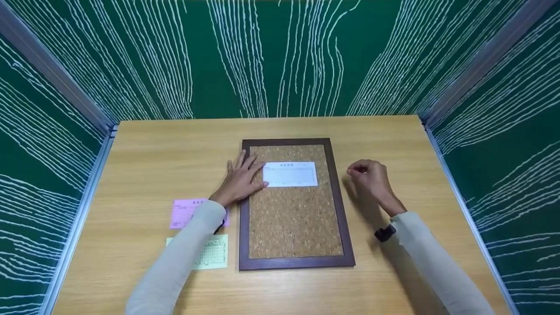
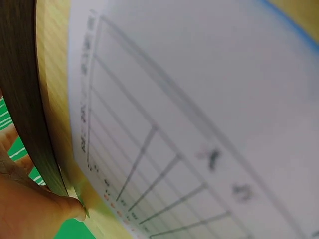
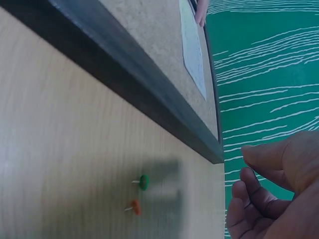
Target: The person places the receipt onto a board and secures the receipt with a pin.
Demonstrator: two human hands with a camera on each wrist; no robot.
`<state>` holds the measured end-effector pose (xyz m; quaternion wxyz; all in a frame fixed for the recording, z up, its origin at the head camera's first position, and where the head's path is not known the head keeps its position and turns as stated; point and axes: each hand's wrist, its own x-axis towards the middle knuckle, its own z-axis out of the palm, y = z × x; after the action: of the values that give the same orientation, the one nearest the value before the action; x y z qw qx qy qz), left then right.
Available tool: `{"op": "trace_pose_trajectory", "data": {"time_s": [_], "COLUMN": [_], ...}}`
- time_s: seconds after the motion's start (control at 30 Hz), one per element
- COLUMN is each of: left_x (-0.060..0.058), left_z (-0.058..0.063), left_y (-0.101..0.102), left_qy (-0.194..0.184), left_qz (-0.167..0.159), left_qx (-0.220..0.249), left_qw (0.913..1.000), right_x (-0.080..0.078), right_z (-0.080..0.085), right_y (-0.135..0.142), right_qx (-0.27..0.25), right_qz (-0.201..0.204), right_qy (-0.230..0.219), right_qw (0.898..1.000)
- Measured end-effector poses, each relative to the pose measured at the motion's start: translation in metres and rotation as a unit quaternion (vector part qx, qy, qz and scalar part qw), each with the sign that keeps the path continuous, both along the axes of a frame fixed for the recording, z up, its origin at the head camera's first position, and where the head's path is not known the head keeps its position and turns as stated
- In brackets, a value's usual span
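A white printed slip (image 1: 290, 174) lies on the upper part of a brown-framed cork board (image 1: 295, 223). My left hand (image 1: 239, 181) is spread over the board's left frame, its index finger and thumb at the slip's left edge. Right of the board, my right hand (image 1: 371, 177) hovers with curled fingers, thumb close to the index finger. Whether something small sits between those fingertips is unclear. The right wrist view shows a green push pin (image 3: 143, 182) and an orange push pin (image 3: 135, 207) lying on the table near the board.
On the wooden table (image 1: 153, 153), left of the board, lie a purple slip (image 1: 183, 212) and a green slip (image 1: 214, 253) with a printed grid, both partly under my left forearm. Green walls (image 1: 372, 43) with white wavy lines surround the table's back and sides.
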<state>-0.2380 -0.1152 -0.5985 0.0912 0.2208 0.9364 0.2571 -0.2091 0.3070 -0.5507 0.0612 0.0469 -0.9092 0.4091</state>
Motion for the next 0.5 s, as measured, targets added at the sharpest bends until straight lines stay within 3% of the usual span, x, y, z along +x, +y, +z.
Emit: {"op": "trace_pose_trajectory", "data": {"time_s": [0.5], "left_x": [0.0009], "left_z": [0.0029], "left_y": [0.0024], "left_qy": [-0.013], "left_qz": [0.003], "left_qx": [-0.02], "left_qw": [0.9997], "right_x": [-0.0064], "right_z": [0.0043], "right_y": [-0.009], "right_qx": [-0.009], "right_qz": [0.0], "right_qy": [0.0], "right_qw": [1.0]}}
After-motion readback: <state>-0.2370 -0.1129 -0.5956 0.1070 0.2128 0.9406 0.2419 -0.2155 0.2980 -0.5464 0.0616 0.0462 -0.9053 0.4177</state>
